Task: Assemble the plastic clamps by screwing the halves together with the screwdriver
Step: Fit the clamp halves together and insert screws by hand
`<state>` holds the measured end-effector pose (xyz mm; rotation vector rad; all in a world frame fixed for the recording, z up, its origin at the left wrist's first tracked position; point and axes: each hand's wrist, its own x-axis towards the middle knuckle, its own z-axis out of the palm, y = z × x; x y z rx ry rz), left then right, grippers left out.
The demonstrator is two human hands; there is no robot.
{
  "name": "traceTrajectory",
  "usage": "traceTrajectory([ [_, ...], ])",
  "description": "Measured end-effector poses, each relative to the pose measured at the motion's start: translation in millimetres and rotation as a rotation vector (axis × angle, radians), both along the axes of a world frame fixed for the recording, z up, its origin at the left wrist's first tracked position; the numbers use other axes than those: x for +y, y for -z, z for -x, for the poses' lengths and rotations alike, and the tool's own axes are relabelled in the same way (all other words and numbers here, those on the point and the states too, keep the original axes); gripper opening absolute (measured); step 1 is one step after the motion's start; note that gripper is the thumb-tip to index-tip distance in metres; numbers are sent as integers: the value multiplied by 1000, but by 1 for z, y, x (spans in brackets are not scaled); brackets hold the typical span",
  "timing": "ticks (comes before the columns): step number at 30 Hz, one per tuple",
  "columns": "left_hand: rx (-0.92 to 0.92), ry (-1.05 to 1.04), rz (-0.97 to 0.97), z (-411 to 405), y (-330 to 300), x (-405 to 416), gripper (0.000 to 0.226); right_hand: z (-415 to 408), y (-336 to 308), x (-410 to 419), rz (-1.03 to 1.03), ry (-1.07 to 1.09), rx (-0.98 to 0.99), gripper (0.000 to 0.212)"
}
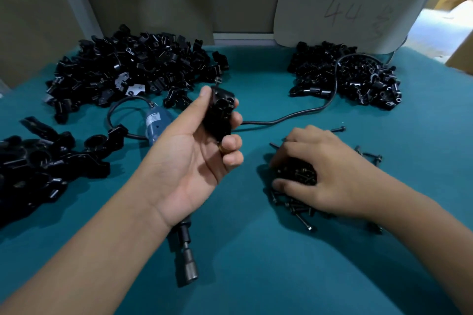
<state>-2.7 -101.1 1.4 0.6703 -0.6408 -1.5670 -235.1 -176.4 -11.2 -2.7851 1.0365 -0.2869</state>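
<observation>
My left hand [194, 151] is raised over the middle of the teal table and grips a black plastic clamp [220, 115] between thumb and curled fingers. My right hand [314, 171] lies palm down on a heap of dark screws [297, 174], its fingers curled into them. The electric screwdriver [156, 123] lies on the table under my left forearm; its blue body shows behind the hand and its dark metal bit end [188, 261] pokes out below the wrist.
A big pile of black clamp halves [130, 71] lies at the back left, another pile [350, 77] at the back right. Larger black parts [43, 161] sit at the left edge. The screwdriver's black cable [294, 116] runs across the table. A grey card [348, 5] leans behind.
</observation>
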Motion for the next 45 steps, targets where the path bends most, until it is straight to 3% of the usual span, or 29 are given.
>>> traceTrajectory([
  [3,79,29,-8,-3,-1,-2,46,3,-2,-2,-24,-3,10,46],
  [8,171,29,13,-8,-1,-2,48,0,5,-8,95,135,-303,35],
  [12,239,63,46,-7,-2,2,61,-17,11,-15,131,198,-186,24],
  [15,212,90,66,-5,-2,4,57,-20,13,-17,159,186,-165,16],
  [18,189,117,79,-6,-3,5,58,-19,18,-17,188,169,-226,27],
  [22,118,111,40,-8,-5,5,50,-20,19,-13,180,112,-559,29],
  [26,-41,145,-94,-6,-5,4,44,-25,8,3,-120,-68,-1022,28],
  [28,-101,168,-157,-5,-5,3,41,-28,3,12,-173,-163,-1135,33],
  [35,-113,269,-239,-2,-5,2,49,-32,-6,20,-231,-205,-1195,30],
  [40,-107,299,-217,0,-4,3,34,-32,-4,23,-265,-186,-1191,33],
  [45,-136,291,-191,0,0,3,58,-33,-1,22,-271,-142,-1230,34],
])
